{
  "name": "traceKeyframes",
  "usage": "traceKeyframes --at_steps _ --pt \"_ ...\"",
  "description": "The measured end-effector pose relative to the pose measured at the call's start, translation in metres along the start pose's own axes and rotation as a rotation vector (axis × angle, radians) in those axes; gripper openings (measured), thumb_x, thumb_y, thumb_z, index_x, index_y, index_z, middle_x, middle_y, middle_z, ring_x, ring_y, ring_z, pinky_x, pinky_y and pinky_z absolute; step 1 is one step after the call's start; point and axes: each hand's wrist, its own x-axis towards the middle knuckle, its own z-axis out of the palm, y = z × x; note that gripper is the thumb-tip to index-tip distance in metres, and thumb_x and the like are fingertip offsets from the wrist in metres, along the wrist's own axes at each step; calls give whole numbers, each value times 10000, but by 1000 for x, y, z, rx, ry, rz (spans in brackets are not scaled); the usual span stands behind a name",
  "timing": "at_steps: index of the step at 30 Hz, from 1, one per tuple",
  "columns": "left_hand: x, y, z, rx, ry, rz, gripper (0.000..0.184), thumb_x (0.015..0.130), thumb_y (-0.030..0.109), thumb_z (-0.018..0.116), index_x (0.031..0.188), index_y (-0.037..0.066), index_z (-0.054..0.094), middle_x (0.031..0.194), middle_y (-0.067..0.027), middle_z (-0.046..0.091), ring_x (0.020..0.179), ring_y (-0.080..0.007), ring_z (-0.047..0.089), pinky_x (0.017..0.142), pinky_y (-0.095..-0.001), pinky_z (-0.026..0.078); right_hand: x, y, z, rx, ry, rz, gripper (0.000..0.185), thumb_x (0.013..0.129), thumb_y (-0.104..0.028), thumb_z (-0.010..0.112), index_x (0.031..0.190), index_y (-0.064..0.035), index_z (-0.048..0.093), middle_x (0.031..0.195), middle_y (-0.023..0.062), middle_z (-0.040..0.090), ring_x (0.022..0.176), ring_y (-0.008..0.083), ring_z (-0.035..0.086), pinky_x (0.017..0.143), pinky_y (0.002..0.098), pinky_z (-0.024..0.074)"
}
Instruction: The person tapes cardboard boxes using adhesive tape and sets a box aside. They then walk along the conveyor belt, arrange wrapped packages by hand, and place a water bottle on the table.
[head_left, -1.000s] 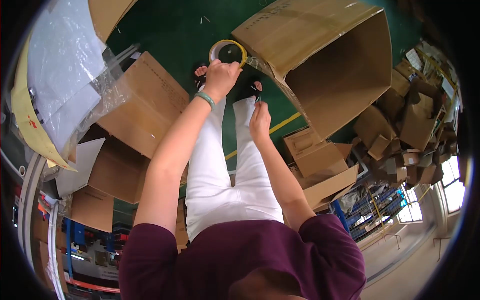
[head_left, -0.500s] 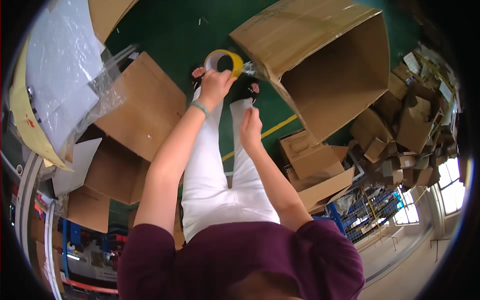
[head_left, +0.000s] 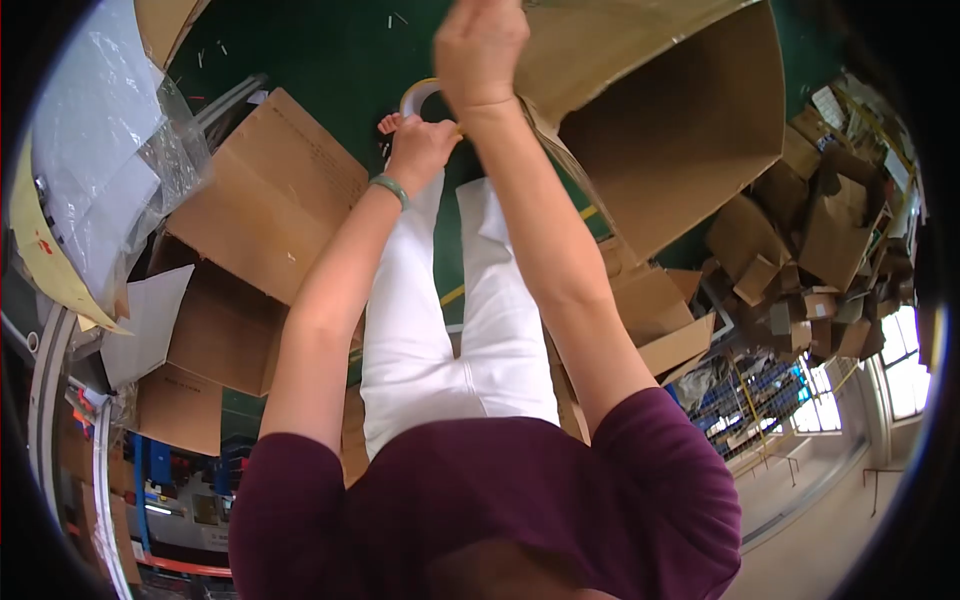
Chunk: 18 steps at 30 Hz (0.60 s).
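Observation:
My left hand (head_left: 423, 150), with a green bangle at the wrist, is closed on a roll of yellow tape (head_left: 413, 97). The roll's right side is hidden behind my right forearm. Farther up, my right hand (head_left: 482, 50) is closed near the top edge, beside the large open carton (head_left: 680, 130). What its fingers hold, if anything, cannot be made out. The carton lies on its side with its dark opening facing right and towards me.
An open brown carton (head_left: 270, 190) stands at the left, near plastic-wrapped sheets (head_left: 95, 110). Smaller boxes (head_left: 650, 310) lie right of my legs. A heap of flattened cartons (head_left: 830, 230) is at the far right.
My right hand has moved up and forward from beside my knee, past the tape roll to the large carton. My left hand still holds the roll, slightly farther left.

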Motion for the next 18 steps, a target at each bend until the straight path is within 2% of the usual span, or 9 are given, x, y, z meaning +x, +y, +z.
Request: traceKeyframes --at_steps 2,3,5,6,9,14,15,16,18 --pt "-13 -11 23 -79 3 -104 154 716 225 614 676 86 561 557 -112 561 547 -303 519 576 -386 389 -6 -24 -118 823 215 352 55 778 -61 469 802 -12 468 688 154 483 711 281 521 607 335 397" --pt "-8 -4 13 -83 7 -121 165 717 228 621 672 83 557 560 -111 562 542 -310 518 576 -388 391 -60 -23 -111 876 -91 644 96 785 -60 462 868 -15 481 756 143 516 788 294 538 658 331 412" --pt "4 3 -13 -76 54 -154 154 738 198 613 668 75 551 565 -113 549 569 -316 512 579 -388 398 -170 -4 -86 626 -90 435 163 809 -50 425 963 -25 471 812 161 550 821 330 542 691 359 429" --pt "3 3 -20 -89 27 -171 152 748 191 611 674 73 551 572 -114 542 601 -309 510 579 -384 404 -205 2 -93 747 -320 730 187 809 -54 439 990 -29 479 819 183 564 793 352 550 686 380 437" --pt "8 0 -21 -104 66 -176 194 750 214 610 658 63 530 566 -113 536 586 -319 492 572 -388 404 -220 19 -107 730 -297 665 207 790 -43 460 994 -28 489 815 208 565 764 381 545 696 399 437" --pt "25 -4 -34 -43 78 -118 197 746 226 617 660 68 538 581 -119 545 594 -321 504 573 -394 411 -89 34 -65 468 -464 56 168 781 -74 500 941 -30 529 929 181 571 867 354 536 796 399 407" --pt "28 -8 -39 1 104 -85 197 743 232 622 665 69 545 592 -120 552 595 -323 512 571 -394 418 -56 45 -58 762 -423 335 202 798 -76 483 989 -17 504 1001 191 539 946 346 503 831 393 388" --pt "33 -14 -53 -57 109 -280 190 742 232 625 680 66 555 619 -130 562 603 -325 535 561 -374 432 -38 53 -54 1046 -371 616 236 815 -79 466 1038 -4 479 1072 201 508 1025 339 470 865 387 369" --pt "43 -34 -78 -427 489 -666 191 759 210 598 748 19 589 642 -169 580 603 -325 568 545 -375 446 -41 55 -48 856 -157 367 275 829 -73 449 1092 8 453 1150 229 446 1084 356 421 913 382 333"
